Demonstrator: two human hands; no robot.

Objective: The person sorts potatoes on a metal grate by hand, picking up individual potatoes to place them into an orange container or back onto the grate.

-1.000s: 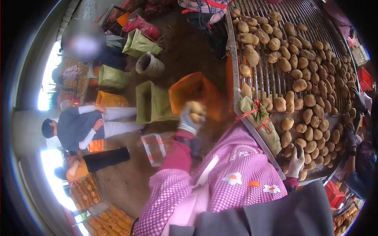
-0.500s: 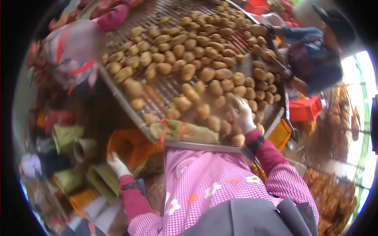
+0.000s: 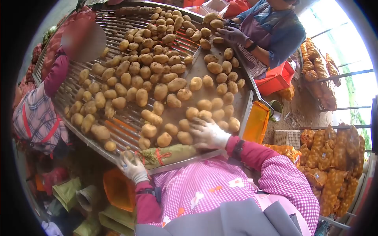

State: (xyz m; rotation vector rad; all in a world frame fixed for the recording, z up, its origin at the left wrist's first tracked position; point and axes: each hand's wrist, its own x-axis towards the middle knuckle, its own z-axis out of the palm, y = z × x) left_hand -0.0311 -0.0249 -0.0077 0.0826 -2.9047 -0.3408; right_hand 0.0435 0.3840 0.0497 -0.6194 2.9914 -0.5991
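Many potatoes [image 3: 160, 91] lie on a slatted metal table [image 3: 130, 125]. My right hand [image 3: 209, 133], in a whitish glove, rests with spread fingers against potatoes near the table's front edge. In my left hand [image 3: 133, 167], also gloved, is a potato [image 3: 128, 156] at the front left corner, with the fingers curled round it. Between my hands lies a rolled green sack [image 3: 173, 154] tied with red string, along the front edge.
A co-worker [image 3: 271, 31] in dark gloves handles potatoes at the back right; another person [image 3: 37, 122] stands at the left. Orange crates [image 3: 256, 122] [image 3: 119, 188], a red crate [image 3: 275, 78], a woven basket [image 3: 287, 138] and filled net sacks [image 3: 332, 157] surround the table.
My left hand has risen from beside the table to its front left corner. My right hand has moved nearer the front edge and the rolled sack. The view has turned and shifted.
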